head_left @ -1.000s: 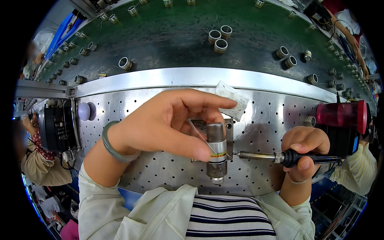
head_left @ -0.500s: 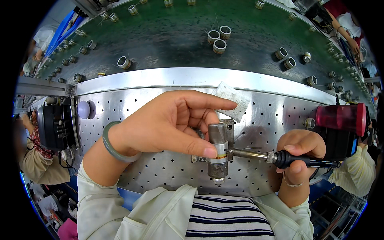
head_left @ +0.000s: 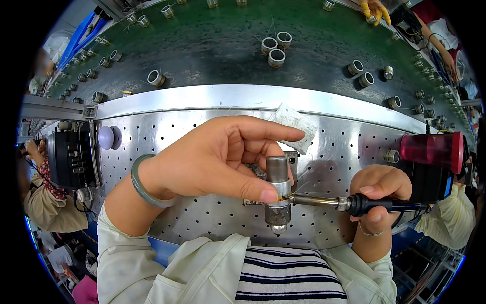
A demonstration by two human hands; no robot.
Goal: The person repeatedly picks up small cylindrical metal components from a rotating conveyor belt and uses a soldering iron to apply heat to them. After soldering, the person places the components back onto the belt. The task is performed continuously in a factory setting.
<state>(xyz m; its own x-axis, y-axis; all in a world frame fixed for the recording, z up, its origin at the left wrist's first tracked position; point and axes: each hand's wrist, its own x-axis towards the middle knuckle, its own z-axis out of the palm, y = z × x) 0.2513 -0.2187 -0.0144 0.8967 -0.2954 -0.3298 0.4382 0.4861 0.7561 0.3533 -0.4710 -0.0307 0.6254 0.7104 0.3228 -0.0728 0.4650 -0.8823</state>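
Note:
My left hand (head_left: 197, 159) pinches a small metal ring (head_left: 284, 189) with a thin copper-coloured band. The ring sits around a dark steel post (head_left: 277, 169), whose rounded end shows below it. My thumb presses the ring's near left side, while the index finger stretches out above the post. In my right hand (head_left: 382, 190) is a soldering iron (head_left: 324, 201), gripped by its black handle. Its tip meets the ring's right side at the band; fine wires stick out there. Part of a metal bracket (head_left: 292, 158) shows behind the post.
A perforated metal worktop (head_left: 192, 223) lies below my hands, with a whitish pad (head_left: 296, 126) at its far side. Beyond the metal rail (head_left: 202, 97), a green belt (head_left: 217, 50) carries several rings. A red container (head_left: 430, 149) stands right. At upper right is another person's yellow-fingered hand (head_left: 375, 11).
My left hand and the post have shifted slightly right. The iron's tip stays at the ring. Another person's hand has come in over the belt at upper right, onto a ring.

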